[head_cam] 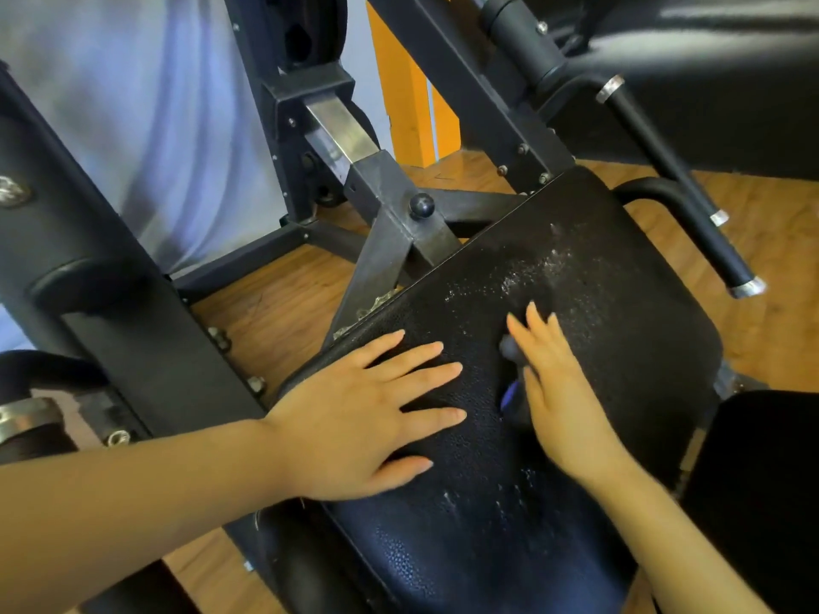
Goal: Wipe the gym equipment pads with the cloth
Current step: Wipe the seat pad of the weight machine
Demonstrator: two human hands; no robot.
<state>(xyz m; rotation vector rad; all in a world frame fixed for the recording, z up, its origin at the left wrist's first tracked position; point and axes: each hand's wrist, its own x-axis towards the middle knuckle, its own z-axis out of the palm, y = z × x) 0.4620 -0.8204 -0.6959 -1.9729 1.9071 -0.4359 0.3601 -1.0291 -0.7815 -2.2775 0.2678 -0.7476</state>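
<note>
Flanking the seat pad (554, 436), black handle bars (691, 214) and steel frame (399, 228).

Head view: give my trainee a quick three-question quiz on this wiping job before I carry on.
1. True or false: the left hand lies flat on the seat pad.
2. What does the right hand press on the pad? A) cloth B) spray bottle C) brush
3. Where do white specks show on the pad?

Key
1. True.
2. A: a bit of cloth peeks from under the straight fingers.
3. Beyond the right fingertips, and some nearer, by the right wrist.
</note>
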